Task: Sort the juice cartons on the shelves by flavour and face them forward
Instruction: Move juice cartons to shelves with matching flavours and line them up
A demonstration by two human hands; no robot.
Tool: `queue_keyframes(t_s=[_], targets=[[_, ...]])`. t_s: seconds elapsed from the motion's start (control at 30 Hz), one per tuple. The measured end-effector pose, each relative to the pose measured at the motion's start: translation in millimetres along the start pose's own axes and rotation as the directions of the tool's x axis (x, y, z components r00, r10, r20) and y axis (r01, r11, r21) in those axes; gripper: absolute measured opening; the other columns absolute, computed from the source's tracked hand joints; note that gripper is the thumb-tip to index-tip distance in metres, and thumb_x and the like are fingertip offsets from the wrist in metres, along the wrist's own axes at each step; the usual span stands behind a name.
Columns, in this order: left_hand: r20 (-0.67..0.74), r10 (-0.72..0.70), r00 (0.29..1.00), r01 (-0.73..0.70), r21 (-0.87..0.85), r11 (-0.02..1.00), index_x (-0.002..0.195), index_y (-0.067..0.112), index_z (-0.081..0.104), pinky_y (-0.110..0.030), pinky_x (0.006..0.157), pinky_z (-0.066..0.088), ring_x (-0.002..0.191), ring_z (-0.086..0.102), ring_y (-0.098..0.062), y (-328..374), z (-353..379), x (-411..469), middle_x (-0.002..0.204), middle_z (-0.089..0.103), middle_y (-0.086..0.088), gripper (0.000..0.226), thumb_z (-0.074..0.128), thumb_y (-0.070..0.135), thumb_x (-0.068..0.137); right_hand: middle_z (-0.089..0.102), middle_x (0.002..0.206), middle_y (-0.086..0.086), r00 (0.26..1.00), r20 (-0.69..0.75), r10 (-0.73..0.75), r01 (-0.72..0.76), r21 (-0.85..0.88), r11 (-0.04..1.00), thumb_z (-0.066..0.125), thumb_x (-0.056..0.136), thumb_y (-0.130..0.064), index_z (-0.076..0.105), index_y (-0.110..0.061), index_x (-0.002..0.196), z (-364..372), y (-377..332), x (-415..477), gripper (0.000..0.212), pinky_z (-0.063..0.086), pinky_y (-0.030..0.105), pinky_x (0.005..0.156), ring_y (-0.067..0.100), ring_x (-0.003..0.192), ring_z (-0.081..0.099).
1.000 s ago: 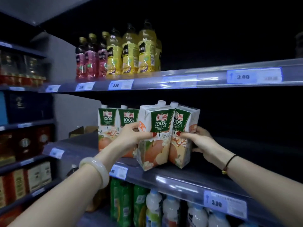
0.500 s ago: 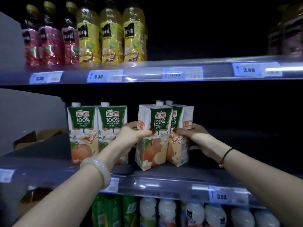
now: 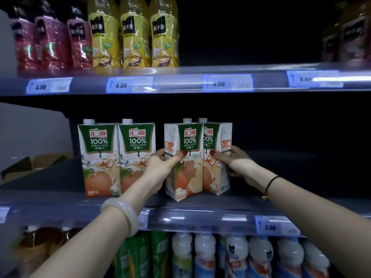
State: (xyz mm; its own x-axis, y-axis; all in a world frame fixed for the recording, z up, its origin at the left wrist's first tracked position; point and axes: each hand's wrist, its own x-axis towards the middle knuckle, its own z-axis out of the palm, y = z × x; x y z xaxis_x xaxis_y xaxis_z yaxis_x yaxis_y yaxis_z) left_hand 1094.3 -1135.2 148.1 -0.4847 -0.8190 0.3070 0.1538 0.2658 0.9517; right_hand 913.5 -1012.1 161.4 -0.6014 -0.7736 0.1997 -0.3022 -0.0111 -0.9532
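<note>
Saw green-and-white cartons (image 3: 100,157) printed with orange apples. Noted red bottles (image 3: 50,41) left, yellow bottles (image 3: 134,37) right of them. Spotted red nails (image 3: 184,153), pale bangle (image 3: 122,215).

The place is a dim shop with grey shelving. The upper shelf (image 3: 180,85) has a glossy front rail with blue price labels (image 3: 129,85) that catch the light. The middle shelf (image 3: 200,218) has the same kind of rail. Behind both, the back is black. At the left stands a pale grey side panel (image 3: 30,133), and beside it an open cardboard box (image 3: 46,160).
</note>
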Motion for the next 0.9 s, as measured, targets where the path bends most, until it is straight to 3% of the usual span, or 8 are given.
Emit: queue_keyframes(t_s=[0.07, 0.17, 0.33, 0.47, 0.57, 0.73, 0.8, 0.9], targets=[[-0.001, -0.023, 1.000, 0.023, -0.023, 0.999, 0.122, 0.008, 0.051, -0.042, 0.084, 0.056, 0.092, 0.068, -0.027, 1, 1, -3, 0.106, 0.066, -0.010, 0.050, 0.073, 0.025, 0.081, 0.068, 0.101, -0.010, 1.000, 0.004, 0.017, -0.017, 0.028, 0.999, 0.073, 0.078, -0.037, 0.058, -0.029, 0.100, -3, 3, -5, 0.028, 0.044, 0.028, 0.065, 0.005, 0.086, 0.060], [-0.019, -0.044, 0.999, 0.043, -0.051, 0.998, 0.133, 0.004, 0.045, -0.047, 0.091, 0.053, 0.099, 0.066, -0.030, 1, 4, -5, 0.117, 0.064, -0.015, 0.065, 0.074, 0.025, 0.080, 0.066, 0.110, -0.003, 0.999, -0.015, 0.050, -0.050, 0.005, 0.999, 0.073, 0.079, -0.036, 0.057, -0.023, 0.110, -12, 11, -14, 0.038, 0.048, 0.034, 0.081, 0.011, 0.096, 0.059], [-0.091, -0.063, 0.994, 0.064, 0.004, 0.998, 0.119, 0.011, 0.053, -0.048, 0.092, 0.052, 0.100, 0.064, -0.030, 1, 9, -11, 0.106, 0.065, -0.009, 0.050, 0.077, 0.019, 0.076, 0.066, 0.113, 0.009, 0.992, -0.068, 0.110, -0.110, 0.003, 0.994, 0.073, 0.080, -0.029, 0.051, -0.007, 0.127, -31, 19, -34, 0.056, 0.053, 0.036, 0.081, 0.018, 0.099, 0.065], [-0.098, -0.077, 0.992, 0.082, 0.047, 0.996, 0.129, 0.006, 0.049, -0.048, 0.095, 0.050, 0.105, 0.062, -0.031, 1, 12, -23, 0.119, 0.063, -0.013, 0.061, 0.077, 0.012, 0.076, 0.067, 0.110, 0.009, 0.988, -0.082, 0.133, -0.134, -0.001, 0.991, 0.071, 0.083, -0.027, 0.054, -0.005, 0.124, -45, 22, -48, 0.050, 0.055, 0.032, 0.072, 0.019, 0.093, 0.068], [-0.090, -0.114, 0.989, 0.125, 0.124, 0.984, 0.127, 0.003, 0.052, -0.046, 0.097, 0.049, 0.106, 0.061, -0.030, 5, 12, -39, 0.119, 0.063, -0.013, 0.057, 0.076, 0.011, 0.076, 0.068, 0.106, 0.009, 0.987, -0.071, 0.142, -0.142, -0.004, 0.990, 0.070, 0.084, -0.024, 0.056, -0.007, 0.115, -51, 22, -61, 0.038, 0.054, 0.031, 0.067, 0.020, 0.089, 0.069], [-0.063, -0.198, 0.978, 0.204, 0.118, 0.972, 0.105, 0.009, 0.057, -0.036, 0.084, 0.051, 0.087, 0.061, -0.019, 24, 22, -73, 0.093, 0.063, -0.007, 0.034, 0.076, 0.011, 0.077, 0.067, 0.100, 0.007, 0.988, 0.018, 0.153, -0.150, -0.094, 0.984, 0.068, 0.085, -0.019, 0.057, -0.011, 0.104, -70, 18, -91, 0.024, 0.054, 0.028, 0.059, 0.017, 0.081, 0.070], [-0.018, -0.245, 0.969, 0.245, 0.156, 0.957, 0.109, 0.004, 0.058, -0.040, 0.085, 0.052, 0.093, 0.063, -0.024, 33, 33, -95, 0.100, 0.065, -0.013, 0.035, 0.074, 0.014, 0.080, 0.068, 0.099, 0.008, 0.986, 0.067, 0.153, -0.140, -0.166, 0.976, 0.068, 0.085, -0.019, 0.059, -0.012, 0.102, -82, 19, -107, 0.021, 0.054, 0.025, 0.056, 0.016, 0.078, 0.071], [0.162, -0.357, 0.920, 0.312, 0.251, 0.916, 0.110, 0.005, 0.061, -0.037, 0.078, 0.053, 0.092, 0.068, -0.026, 37, 61, -134, 0.104, 0.070, -0.016, 0.029, 0.068, 0.018, 0.086, 0.068, 0.090, 0.005, 0.972, 0.148, 0.181, -0.137, -0.264, 0.955, 0.068, 0.085, -0.018, 0.059, -0.011, 0.096, -104, 27, -136, 0.016, 0.053, 0.026, 0.057, 0.014, 0.073, 0.072]])
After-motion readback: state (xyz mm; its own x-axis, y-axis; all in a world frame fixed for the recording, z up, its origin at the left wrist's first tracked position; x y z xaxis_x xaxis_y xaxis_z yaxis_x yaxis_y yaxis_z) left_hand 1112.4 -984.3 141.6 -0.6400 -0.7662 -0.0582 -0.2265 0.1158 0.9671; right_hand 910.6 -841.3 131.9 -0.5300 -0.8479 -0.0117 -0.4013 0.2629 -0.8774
